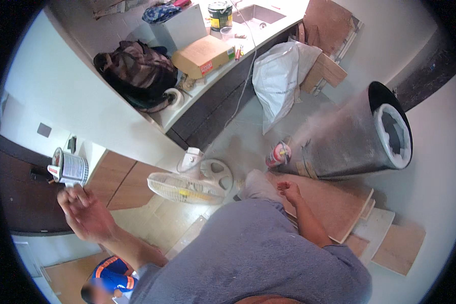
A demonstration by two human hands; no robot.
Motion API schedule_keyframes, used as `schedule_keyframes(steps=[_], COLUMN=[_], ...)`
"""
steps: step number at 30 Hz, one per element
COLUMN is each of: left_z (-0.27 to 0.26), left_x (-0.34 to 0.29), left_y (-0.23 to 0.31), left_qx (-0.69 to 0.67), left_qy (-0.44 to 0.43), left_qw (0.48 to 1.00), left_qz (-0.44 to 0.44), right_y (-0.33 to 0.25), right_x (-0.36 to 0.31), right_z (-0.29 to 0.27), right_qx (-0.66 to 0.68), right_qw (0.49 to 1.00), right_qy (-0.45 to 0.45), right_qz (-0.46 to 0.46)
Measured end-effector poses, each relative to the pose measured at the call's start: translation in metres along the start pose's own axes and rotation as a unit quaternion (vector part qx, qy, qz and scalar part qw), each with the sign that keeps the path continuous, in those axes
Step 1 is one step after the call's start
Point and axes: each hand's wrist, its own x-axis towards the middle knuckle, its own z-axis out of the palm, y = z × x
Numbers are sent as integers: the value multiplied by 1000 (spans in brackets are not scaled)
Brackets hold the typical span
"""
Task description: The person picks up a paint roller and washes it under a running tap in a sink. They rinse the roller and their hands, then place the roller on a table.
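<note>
My left hand (87,215) is raised at the left with its fingers loosely bent and apart, slightly blurred. I see nothing held in it. Just beyond its fingertips is a round metal can (71,167) with a printed label, on a narrow white ledge. Whether the fingertips touch the can I cannot tell. Near my right thigh, my right hand (290,192) hangs with relaxed fingers, half curled, and it appears to hold nothing. Below that hand lie stacked brown boards (334,202). A red and white can (278,154) stands on the floor ahead of it.
A white floor fan (187,188) stands ahead to the left. The counter (187,104) bears a camouflage bag (142,71), a cardboard box (202,54) and a dark bucket (220,16). A white sack (278,76) and a large dark roll (344,137) are farther right. Another person (111,278) is low at left.
</note>
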Motion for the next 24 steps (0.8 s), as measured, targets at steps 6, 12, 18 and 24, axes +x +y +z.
schedule_keyframes(steps=[6,12,18,24], left_z=[-10,57,193,293], left_x=[-19,-13,61,74], left_y=[-70,-183,-325,-528], left_qx=[66,124,149,98], left_qy=[103,147,-103,-286], left_qw=[992,980,969,878], left_qz=[24,56,-166,-371], right_y=[-90,-170,-235,-269], right_x=[83,207,276,323], right_z=[-37,-104,-140,-159], right_qx=[-170,-124,-197,-118], right_qw=[983,990,980,990], right_qy=[-52,-27,22,55], right_qz=[-40,-64,-12,48])
